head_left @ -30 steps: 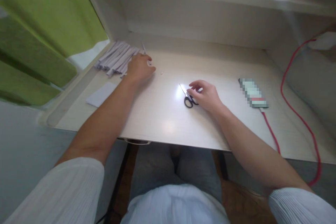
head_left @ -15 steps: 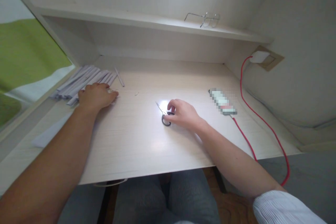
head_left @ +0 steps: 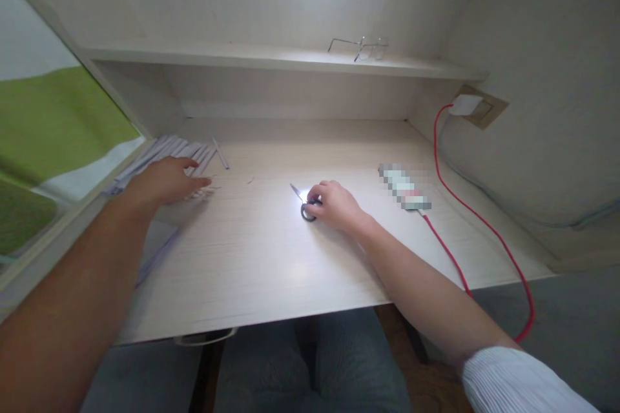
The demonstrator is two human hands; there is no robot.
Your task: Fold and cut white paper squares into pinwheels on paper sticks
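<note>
Head view: both of my hands are above the pale table [head_left: 252,271], well apart from each other. My right hand [head_left: 336,205] is at the scissors [head_left: 303,212], which lie near the middle of the table, with the blades pointing away from me and to the left. My thumb and bent fingers touch the black handles, but I cannot tell if they grip them firmly. My left hand [head_left: 162,182] is open, thumb and fingers parted, just beside the pile of thin paper rolls [head_left: 165,150] at the left side. Below its thumb are some small scraps [head_left: 209,191], too fine to tell exactly. 1 loose roll [head_left: 220,153] lies apart, at the right of the pile. Nearer to me, a white paper [head_left: 157,242] is partly covered by my left arm [head_left: 77,297]. To the right of the scissors lies a phone [head_left: 404,187], its screen blurred, with a red cable [head_left: 484,222]. Glasses [head_left: 371,47] rest on the shelf [head_left: 242,57].
</note>
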